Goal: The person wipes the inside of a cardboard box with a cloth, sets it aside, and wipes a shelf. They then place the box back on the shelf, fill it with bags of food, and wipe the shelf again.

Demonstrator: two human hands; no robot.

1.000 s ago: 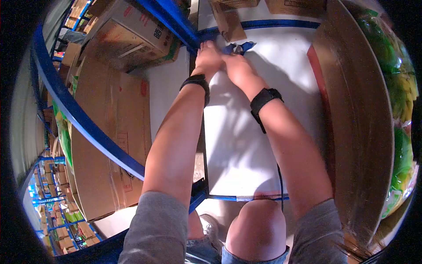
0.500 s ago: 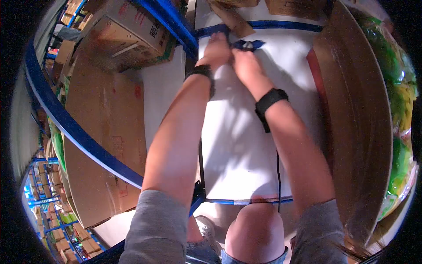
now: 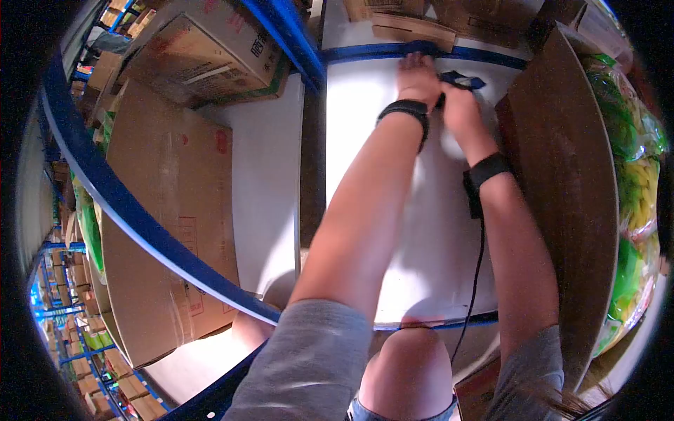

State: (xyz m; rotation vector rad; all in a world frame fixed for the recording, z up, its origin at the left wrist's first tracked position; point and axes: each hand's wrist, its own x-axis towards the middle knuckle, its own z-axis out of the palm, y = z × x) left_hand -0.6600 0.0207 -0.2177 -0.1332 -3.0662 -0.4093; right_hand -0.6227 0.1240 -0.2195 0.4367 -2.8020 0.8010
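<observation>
My left hand (image 3: pixel 419 78) reaches to the far end of a white shelf board (image 3: pixel 428 266), fingers stretched forward and apart. Its fingertips meet a dark blue, cloth-like bundle (image 3: pixel 420 48) at the blue back rail. Just to the right, my right hand (image 3: pixel 460 105) is closed at a dark blue piece with a pale patch (image 3: pixel 467 81); blur hides exactly what kind of thing it is. The two hands are close together. Black bands (image 3: pixel 489 168) circle both wrists, and a black cable (image 3: pixel 477 270) hangs below the right one.
Large cardboard boxes stand left (image 3: pixel 168 224) and right (image 3: pixel 562 140) of the board. A blue rack post (image 3: pixel 281 35) and curved blue beam (image 3: pixel 140 224) pass on the left. Behind the rail lies a cardboard piece (image 3: pixel 414 31). Green and yellow bagged goods (image 3: pixel 635 182) line the far right.
Both hands have moved right along the far end of the board, with the dark blue pieces shifting alongside them. The view has also shifted slightly.
</observation>
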